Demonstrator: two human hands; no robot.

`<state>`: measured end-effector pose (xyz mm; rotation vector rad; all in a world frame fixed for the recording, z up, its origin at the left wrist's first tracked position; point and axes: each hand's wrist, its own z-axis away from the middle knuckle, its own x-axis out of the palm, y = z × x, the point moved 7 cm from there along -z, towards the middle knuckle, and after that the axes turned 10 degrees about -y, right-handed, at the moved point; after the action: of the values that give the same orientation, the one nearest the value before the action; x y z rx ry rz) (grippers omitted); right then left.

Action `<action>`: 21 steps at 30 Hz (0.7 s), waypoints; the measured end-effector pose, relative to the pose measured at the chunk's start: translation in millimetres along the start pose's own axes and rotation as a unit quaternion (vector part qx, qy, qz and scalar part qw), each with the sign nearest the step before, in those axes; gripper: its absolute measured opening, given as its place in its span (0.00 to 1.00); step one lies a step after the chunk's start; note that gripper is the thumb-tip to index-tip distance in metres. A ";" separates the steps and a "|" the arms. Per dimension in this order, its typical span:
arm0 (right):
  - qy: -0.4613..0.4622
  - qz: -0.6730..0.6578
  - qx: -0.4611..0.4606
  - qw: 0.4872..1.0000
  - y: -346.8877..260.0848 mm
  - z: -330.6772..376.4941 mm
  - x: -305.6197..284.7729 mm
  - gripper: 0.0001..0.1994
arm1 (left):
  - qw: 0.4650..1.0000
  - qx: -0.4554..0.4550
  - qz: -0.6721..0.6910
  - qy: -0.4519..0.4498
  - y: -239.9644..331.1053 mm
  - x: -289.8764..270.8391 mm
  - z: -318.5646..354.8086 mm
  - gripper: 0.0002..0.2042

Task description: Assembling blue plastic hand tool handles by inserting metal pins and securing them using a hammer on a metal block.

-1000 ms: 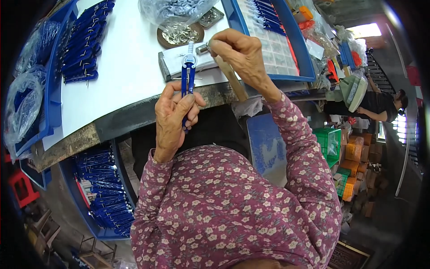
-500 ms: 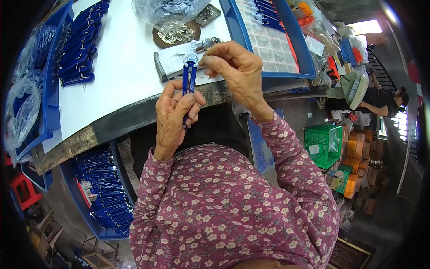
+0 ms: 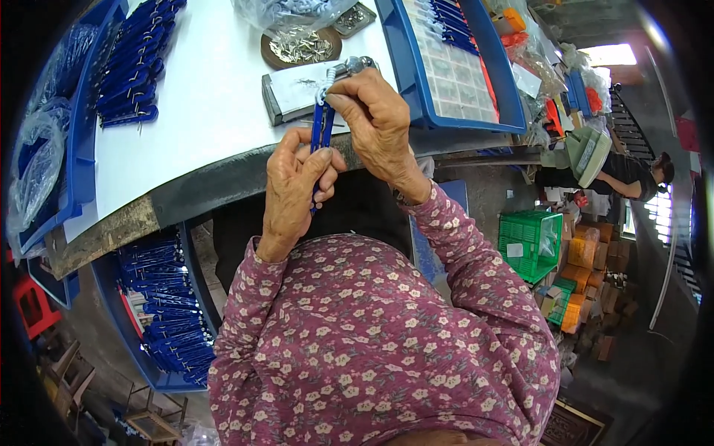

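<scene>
Upright over the table's near edge is a blue drawing compass (image 3: 320,128) with a pale blue head. My left hand (image 3: 291,189) is closed around its legs, the thumb across the front. The right hand (image 3: 379,123) pinches thumb and forefinger at the compass head and partly covers it. Whatever small thing sits between those fingertips is hidden. Just behind the hands lies a rectangular metal block (image 3: 296,91) with a few tiny dark bits on top. Past it is a round brown dish (image 3: 269,58) of small metal pins.
Several blue compasses (image 3: 134,78) lie in a row at left, beside a blue tray (image 3: 85,149) with plastic bags. A blue tray (image 3: 404,78) stands right. Below the table, a blue crate (image 3: 175,388) holds more compasses. A green basket (image 3: 524,249) and a person (image 3: 632,175) are farther right.
My right hand has moved left from beside the compass onto its head. The left hand keeps its hold on the legs. The whole view has shifted slightly.
</scene>
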<state>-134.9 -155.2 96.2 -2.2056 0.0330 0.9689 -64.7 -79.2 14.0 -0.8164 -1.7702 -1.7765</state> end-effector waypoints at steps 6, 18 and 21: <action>-0.007 0.003 -0.013 1.000 -0.6 0.9 2.0 0.02 | 1.000 -0.003 0.004 -0.003 -2.1 -0.4 0.4 0.07; 0.006 0.075 -0.076 0.994 -8.7 2.4 3.2 0.04 | 1.000 -0.001 -0.022 0.006 -2.3 0.8 2.2 0.07; 0.017 0.110 -0.116 0.987 -14.5 3.3 4.9 0.05 | 0.999 0.004 -0.034 0.004 -0.1 2.4 3.1 0.06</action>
<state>-129.3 -141.1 100.3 -2.4719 0.1926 1.1036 -66.3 -76.0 15.6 -0.7523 -1.8200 -1.8120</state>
